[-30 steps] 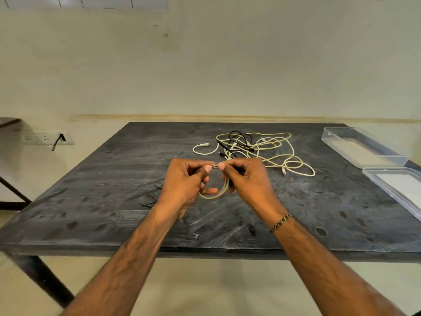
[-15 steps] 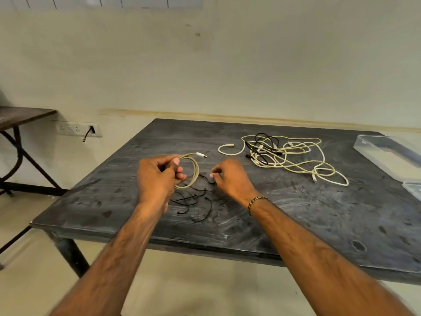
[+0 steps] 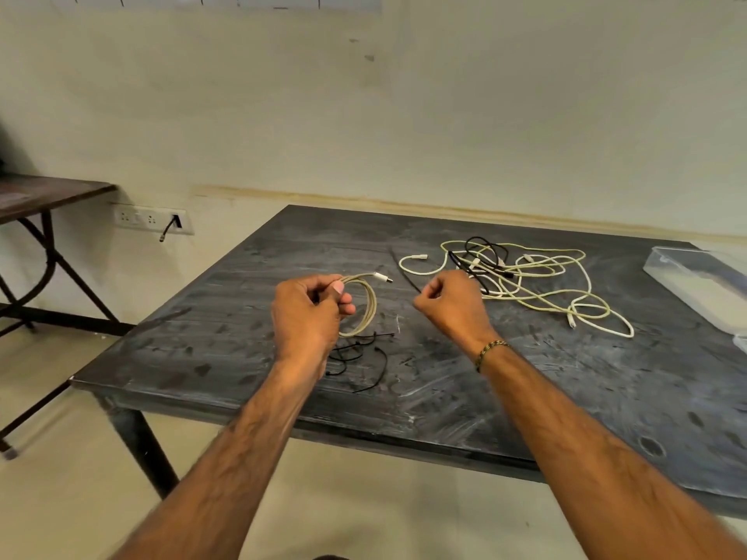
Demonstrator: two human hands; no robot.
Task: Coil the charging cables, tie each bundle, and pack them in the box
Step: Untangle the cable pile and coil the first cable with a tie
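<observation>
My left hand (image 3: pixel 307 317) grips a coiled beige charging cable (image 3: pixel 370 309) just above the dark table (image 3: pixel 566 377); its white plug sticks out to the right. My right hand (image 3: pixel 452 305) is closed and pinches a thin black tie (image 3: pixel 404 272), which points up and to the left. Several loose black ties (image 3: pixel 364 353) lie on the table below the coil. Behind my right hand sits a tangle of pale and black cables (image 3: pixel 525 276). The clear plastic box (image 3: pixel 695 284) lies at the right edge.
Part of a second clear plastic piece (image 3: pixel 741 341) shows at the far right edge. A small brown side table (image 3: pixel 48 196) stands to the left, near a wall socket strip (image 3: pixel 149 218). The table's front edge is close to my forearms.
My right hand let go of the coil, dipped to the loose ties and came up with one pinched. My left hand now holds the coil alone. The view has turned left.
</observation>
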